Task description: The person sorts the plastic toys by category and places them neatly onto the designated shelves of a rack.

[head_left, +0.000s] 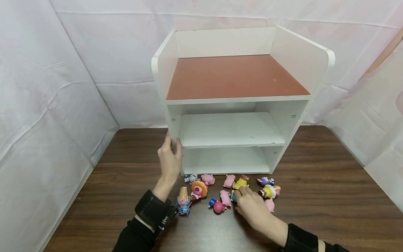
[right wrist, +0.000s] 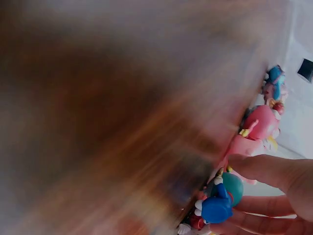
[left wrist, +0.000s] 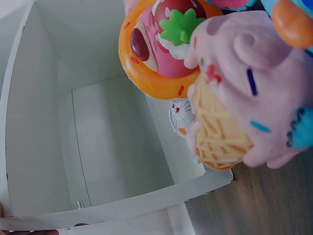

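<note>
My left hand [head_left: 170, 161] grips the left side panel of the white shelf unit [head_left: 233, 142], thumb inside and fingers outside. The left wrist view catches only fingertips [left wrist: 29, 233] at the panel's edge. In front of the unit, my right hand [head_left: 253, 207] reaches down among small toy figurines. The right wrist view has its thumb and fingers around a teal-and-blue figurine [right wrist: 217, 208], mostly covered in the head view. Left of this hand lie a pink pig figurine [head_left: 225, 198] and a round pink figurine with a blue part [head_left: 218, 207].
By my left forearm are a cone-topped figurine [head_left: 184, 203] and an orange-ringed one [head_left: 199, 189]. A yellow-dressed figurine [head_left: 241, 182] lies ahead of my right hand, and a yellow-and-white one [head_left: 269, 191] to its right. White cloth [head_left: 110, 66] hangs behind the wooden table [head_left: 104, 196].
</note>
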Available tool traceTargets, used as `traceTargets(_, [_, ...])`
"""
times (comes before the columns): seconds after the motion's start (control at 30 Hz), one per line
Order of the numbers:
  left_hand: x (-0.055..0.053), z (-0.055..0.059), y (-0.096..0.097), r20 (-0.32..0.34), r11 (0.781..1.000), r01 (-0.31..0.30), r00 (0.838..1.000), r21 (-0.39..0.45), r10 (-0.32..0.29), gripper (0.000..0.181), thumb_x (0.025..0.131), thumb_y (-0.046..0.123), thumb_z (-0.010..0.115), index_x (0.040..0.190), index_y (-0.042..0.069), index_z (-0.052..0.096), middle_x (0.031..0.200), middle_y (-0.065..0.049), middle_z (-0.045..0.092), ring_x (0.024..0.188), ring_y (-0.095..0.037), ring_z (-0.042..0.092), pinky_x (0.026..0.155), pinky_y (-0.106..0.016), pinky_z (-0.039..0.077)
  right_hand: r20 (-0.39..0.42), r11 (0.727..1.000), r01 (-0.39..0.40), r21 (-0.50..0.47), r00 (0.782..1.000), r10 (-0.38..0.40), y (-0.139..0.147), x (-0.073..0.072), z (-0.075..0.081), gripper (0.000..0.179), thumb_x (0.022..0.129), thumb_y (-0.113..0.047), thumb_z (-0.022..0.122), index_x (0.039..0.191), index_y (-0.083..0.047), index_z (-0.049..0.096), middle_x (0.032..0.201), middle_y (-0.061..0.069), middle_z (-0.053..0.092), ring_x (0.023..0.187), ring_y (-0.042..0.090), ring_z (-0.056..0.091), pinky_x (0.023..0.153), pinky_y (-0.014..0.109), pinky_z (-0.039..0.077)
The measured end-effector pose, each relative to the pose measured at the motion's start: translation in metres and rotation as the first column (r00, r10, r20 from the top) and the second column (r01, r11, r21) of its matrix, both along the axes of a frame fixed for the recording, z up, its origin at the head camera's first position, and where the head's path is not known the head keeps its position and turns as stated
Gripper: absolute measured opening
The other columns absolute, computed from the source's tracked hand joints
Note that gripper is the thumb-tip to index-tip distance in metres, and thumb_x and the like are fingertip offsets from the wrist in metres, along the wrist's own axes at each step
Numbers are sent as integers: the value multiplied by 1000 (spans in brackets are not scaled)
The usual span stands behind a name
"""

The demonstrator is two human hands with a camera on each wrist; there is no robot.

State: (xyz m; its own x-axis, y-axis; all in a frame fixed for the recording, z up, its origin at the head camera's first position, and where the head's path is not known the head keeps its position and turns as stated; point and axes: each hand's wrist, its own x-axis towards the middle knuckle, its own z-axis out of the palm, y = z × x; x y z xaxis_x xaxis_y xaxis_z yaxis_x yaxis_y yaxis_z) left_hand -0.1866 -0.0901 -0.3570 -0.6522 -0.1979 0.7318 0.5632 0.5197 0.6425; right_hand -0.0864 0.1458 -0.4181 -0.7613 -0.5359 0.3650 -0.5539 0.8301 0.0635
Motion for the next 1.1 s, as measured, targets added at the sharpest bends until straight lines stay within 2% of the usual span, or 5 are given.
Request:
traceTargets(0.3, [1,0,1,5,1000,5,1000,-1,-5,43,86,-1,51,128,-4,42,115,-23,54,102,-32,54,74,-37,49,-22,1000,9,30,1000,-8,-2,-5,-4,40,50,-13,82,78,-2,55,70,8,53,64,23,53,49,33,46])
traceTargets(0.53, [1,0,1,1,1000,10,1000,6,-10,43,86,-2,51,128,-3,43,115,-22,54,102,-33,54,75,-38,49,78,1000,27,6,997,-27,1,-8,1,37,56,-9,80,83,-2,56,73,8,57,69,25,58,51,33,49])
traceTargets(0.7, [1,1,0,-7,1000,5,1000,8,-5,43,86,-1,51,128,-3,43,114,-23,55,102,-32,54,76,-38,49,217,991,40,-128,976,-11,8,-10,5,32,61,-8,79,79,-7,53,70,0,54,65,17,56,48,29,45])
traceTargets(0.9, [0,0,0,-9,1000,9,1000,7,-9,42,86,-1,51,127,-3,43,116,-22,54,103,-32,54,75,-38,49,338,918,17,-396,932,128,21,-13,3,24,67,-5,74,80,-7,54,71,-3,57,63,7,52,51,22,44])
traceTargets(1.1, [0,0,0,-6,1000,8,1000,6,-8,43,86,-1,51,128,-2,43,116,-21,54,103,-32,54,75,-37,49,451,828,94,-553,870,202,29,-12,1,21,72,-1,70,87,-4,55,79,2,61,69,13,61,59,22,51])
